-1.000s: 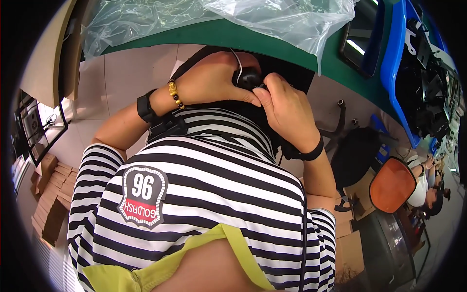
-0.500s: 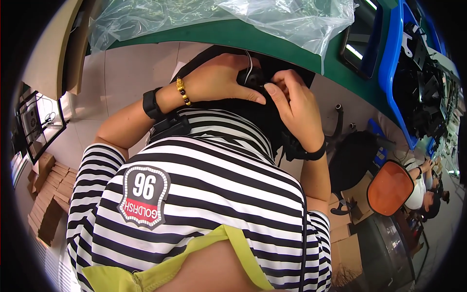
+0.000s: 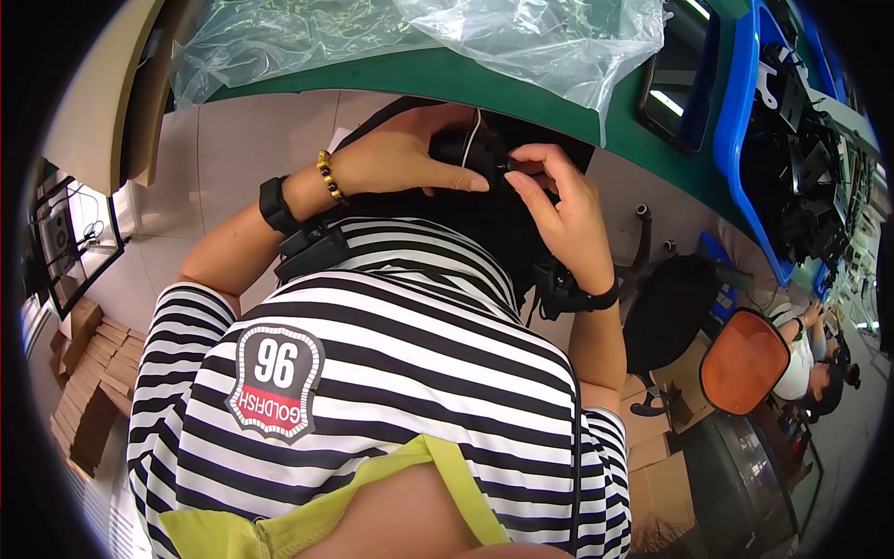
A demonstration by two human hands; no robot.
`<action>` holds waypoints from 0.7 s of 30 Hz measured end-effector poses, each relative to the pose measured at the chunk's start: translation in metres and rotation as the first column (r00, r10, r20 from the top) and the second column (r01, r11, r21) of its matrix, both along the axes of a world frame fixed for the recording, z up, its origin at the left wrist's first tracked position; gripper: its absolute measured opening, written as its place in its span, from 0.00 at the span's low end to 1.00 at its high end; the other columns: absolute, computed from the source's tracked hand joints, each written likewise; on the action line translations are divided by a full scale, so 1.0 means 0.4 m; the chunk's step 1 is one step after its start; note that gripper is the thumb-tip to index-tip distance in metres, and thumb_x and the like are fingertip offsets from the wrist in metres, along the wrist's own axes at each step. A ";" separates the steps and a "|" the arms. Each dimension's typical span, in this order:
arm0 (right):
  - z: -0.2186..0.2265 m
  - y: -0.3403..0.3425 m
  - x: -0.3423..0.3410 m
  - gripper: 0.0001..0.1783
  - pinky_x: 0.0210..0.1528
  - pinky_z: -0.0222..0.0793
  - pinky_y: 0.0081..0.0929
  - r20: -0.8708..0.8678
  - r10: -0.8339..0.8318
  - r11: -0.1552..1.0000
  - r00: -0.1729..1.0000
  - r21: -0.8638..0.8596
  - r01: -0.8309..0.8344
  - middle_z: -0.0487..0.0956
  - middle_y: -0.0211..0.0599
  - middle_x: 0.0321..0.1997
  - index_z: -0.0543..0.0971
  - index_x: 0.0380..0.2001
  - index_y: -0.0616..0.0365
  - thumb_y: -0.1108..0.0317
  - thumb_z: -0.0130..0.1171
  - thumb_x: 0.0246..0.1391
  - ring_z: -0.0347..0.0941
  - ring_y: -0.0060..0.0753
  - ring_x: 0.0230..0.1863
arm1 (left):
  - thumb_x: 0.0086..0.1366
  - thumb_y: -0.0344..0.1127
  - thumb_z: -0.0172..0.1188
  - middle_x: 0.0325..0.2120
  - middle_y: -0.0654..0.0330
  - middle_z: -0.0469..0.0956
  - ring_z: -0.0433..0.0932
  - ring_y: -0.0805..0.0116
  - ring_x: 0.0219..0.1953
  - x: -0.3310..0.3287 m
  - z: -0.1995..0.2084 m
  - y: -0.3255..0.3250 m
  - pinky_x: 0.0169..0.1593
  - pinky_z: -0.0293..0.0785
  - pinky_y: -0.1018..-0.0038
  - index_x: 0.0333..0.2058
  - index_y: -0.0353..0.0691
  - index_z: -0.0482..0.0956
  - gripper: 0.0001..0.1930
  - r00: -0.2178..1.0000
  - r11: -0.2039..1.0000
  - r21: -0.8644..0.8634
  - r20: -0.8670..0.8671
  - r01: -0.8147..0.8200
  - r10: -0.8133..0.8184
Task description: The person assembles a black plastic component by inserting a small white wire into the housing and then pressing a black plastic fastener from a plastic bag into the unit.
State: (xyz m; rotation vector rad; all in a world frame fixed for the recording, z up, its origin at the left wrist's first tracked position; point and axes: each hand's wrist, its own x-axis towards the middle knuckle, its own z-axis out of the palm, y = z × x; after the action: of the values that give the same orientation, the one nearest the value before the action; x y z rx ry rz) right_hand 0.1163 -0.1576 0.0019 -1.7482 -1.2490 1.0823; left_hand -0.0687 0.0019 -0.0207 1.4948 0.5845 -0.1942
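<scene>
Over my lap, just below the green table's edge, my left hand [image 3: 396,160] wraps round a small black rounded device [image 3: 484,149]. Its thumb lies along the near side. A thin white cable [image 3: 473,130] crosses the device. At the device's right end, my right hand [image 3: 570,210] has thumb and forefinger pinched together on a small dark part. That part is mostly covered by the fingertips, and its kind cannot be made out. Dark cloth behind the device blurs its outline.
Clear plastic sheeting [image 3: 307,42] lies on the green table [image 3: 391,76]. A dark phone-like slab [image 3: 678,88] and a blue bin [image 3: 732,140] of black parts stand to the right. Further right are an orange seat [image 3: 745,361] and another person [image 3: 796,359]. Cardboard [image 3: 98,359] is stacked left.
The left hand and device have shifted slightly left and turned, showing more of the device. My right fingers have come in against its right end, closing into a pinch.
</scene>
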 end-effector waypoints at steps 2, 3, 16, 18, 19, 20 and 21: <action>0.002 0.001 0.008 0.13 0.43 0.74 0.22 -0.082 -0.023 1.000 0.996 -0.011 0.022 0.81 0.37 0.43 0.76 0.48 0.64 0.74 0.62 0.61 0.79 0.25 0.41 | 0.58 0.53 0.72 0.50 0.56 0.79 0.79 0.73 0.43 0.000 -0.007 0.000 0.32 0.79 0.79 0.62 0.37 0.70 0.40 0.997 0.995 -0.073 0.047 -0.062 0.066; 0.002 0.002 0.012 0.13 0.44 0.74 0.22 -0.123 -0.035 0.999 0.992 -0.017 0.033 0.80 0.36 0.43 0.76 0.48 0.64 0.74 0.62 0.61 0.79 0.25 0.41 | 0.58 0.53 0.72 0.50 0.56 0.79 0.79 0.73 0.43 0.000 -0.016 -0.002 0.32 0.79 0.79 0.62 0.37 0.70 0.40 0.997 0.996 -0.070 0.051 -0.062 0.065; -0.034 0.004 -0.031 0.19 0.48 0.76 0.24 -0.273 -0.168 0.984 0.947 0.014 0.179 0.77 0.36 0.46 0.73 0.53 0.64 0.78 0.62 0.59 0.76 0.25 0.48 | 0.61 0.54 0.71 0.60 0.54 0.71 0.69 0.64 0.61 0.017 -0.026 -0.030 0.64 0.65 0.70 0.68 0.36 0.61 0.44 0.973 0.925 -0.322 0.050 -0.200 0.227; -0.020 0.010 -0.045 0.19 0.48 0.76 0.25 -0.219 -0.145 0.987 0.965 0.034 0.156 0.76 0.37 0.46 0.73 0.53 0.64 0.78 0.62 0.59 0.76 0.26 0.48 | 0.59 0.55 0.72 0.61 0.53 0.68 0.66 0.61 0.64 0.013 -0.042 -0.033 0.67 0.61 0.68 0.67 0.36 0.62 0.46 0.984 0.972 -0.209 0.122 -0.105 0.132; -0.017 0.012 -0.050 0.20 0.47 0.76 0.25 -0.191 -0.133 0.989 0.973 0.044 0.143 0.76 0.38 0.47 0.73 0.54 0.64 0.79 0.62 0.59 0.76 0.26 0.49 | 0.59 0.55 0.72 0.61 0.53 0.68 0.66 0.61 0.64 0.009 -0.049 -0.034 0.67 0.61 0.68 0.67 0.36 0.62 0.46 0.984 0.972 -0.208 0.122 -0.106 0.133; -0.017 0.014 -0.052 0.20 0.47 0.76 0.25 -0.192 -0.132 0.989 0.973 0.045 0.143 0.76 0.38 0.47 0.73 0.54 0.64 0.79 0.62 0.59 0.76 0.26 0.49 | 0.58 0.55 0.72 0.61 0.53 0.68 0.66 0.59 0.65 0.004 -0.057 -0.035 0.67 0.61 0.67 0.67 0.36 0.62 0.46 0.986 0.977 -0.190 0.117 -0.099 0.123; -0.017 0.014 -0.052 0.20 0.47 0.77 0.25 -0.183 -0.124 0.990 0.975 0.049 0.135 0.76 0.39 0.47 0.73 0.54 0.64 0.79 0.62 0.58 0.76 0.27 0.48 | 0.56 0.55 0.72 0.61 0.52 0.68 0.65 0.58 0.65 0.003 -0.058 -0.034 0.68 0.60 0.67 0.67 0.36 0.62 0.46 0.987 0.981 -0.173 0.113 -0.091 0.112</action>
State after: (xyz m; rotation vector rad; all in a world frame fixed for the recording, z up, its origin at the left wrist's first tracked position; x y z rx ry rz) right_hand 0.0956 -0.1520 -0.0050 -1.6238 -1.0325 1.0881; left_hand -0.0676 -0.0119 -0.0439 1.3013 0.5318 -0.0699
